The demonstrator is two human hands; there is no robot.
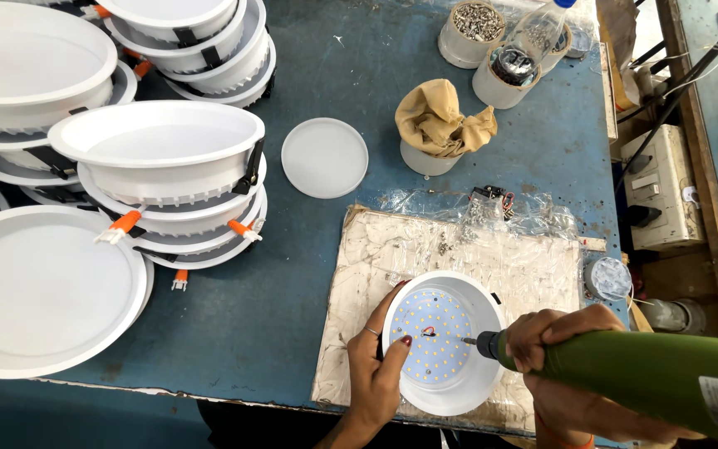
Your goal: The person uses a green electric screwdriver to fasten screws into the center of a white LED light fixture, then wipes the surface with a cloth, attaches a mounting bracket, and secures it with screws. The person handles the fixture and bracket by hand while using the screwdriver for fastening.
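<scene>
To your left, the stacks of white lamp housings (168, 158) fill the table (292, 274) and block any pass there. A bare blue strip runs between these stacks and the work board (392, 249); only the round white diffuser disc (324, 157) lies in it. Ahead, the cloth-covered cup (438, 133) and the screw cups (492, 50) stand in your way.

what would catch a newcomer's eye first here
Bottom centre, the left hand steadies a round white downlight housing dotted with small yellow LEDs, while the right hand points a green cylindrical power screwdriver into it. On the left of the blue worktable rise stacks of white round lamp housings.
</scene>
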